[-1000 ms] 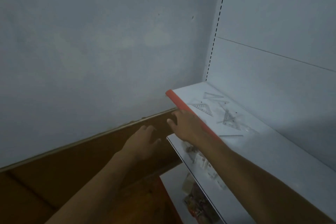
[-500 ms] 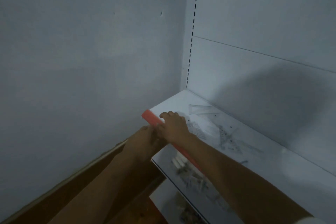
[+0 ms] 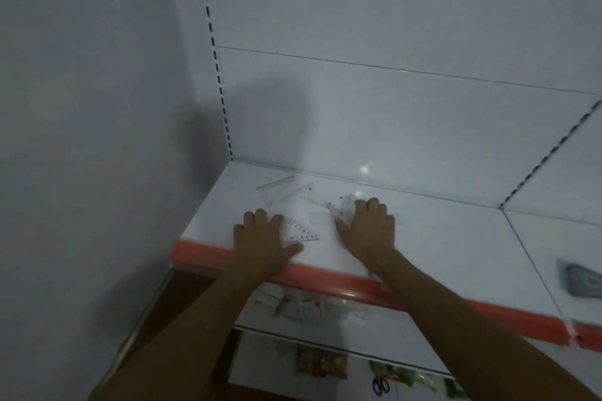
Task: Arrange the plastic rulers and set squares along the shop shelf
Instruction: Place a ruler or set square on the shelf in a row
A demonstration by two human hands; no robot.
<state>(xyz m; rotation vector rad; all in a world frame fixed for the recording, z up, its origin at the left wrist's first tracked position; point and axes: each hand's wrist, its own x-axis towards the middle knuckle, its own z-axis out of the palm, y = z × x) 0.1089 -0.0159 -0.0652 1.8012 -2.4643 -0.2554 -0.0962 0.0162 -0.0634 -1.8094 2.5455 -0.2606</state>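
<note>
Several clear plastic set squares and rulers lie on the white top shelf (image 3: 439,238). My left hand (image 3: 264,242) rests palm down near the shelf's front edge, its fingers on the left end of a clear set square (image 3: 301,233). My right hand (image 3: 369,228) lies palm down over a small heap of clear rulers and set squares (image 3: 338,210), thumb stretched to the left. Between the hands lies a faint clear ruler (image 3: 321,218). Two more set squares (image 3: 283,190) overlap farther back, untouched.
An orange strip (image 3: 329,282) runs along the shelf's front edge. Packets (image 3: 298,303) fill the lower shelf, and scissors (image 3: 380,386) lie on the one below. A dark object (image 3: 583,282) sits on the shelf at far right. A grey wall (image 3: 81,140) closes the left side.
My left hand has come up from below the shelf edge onto the shelf top. My right hand has moved from the orange edge farther in, onto the rulers. The view has turned to face the shelf.
</note>
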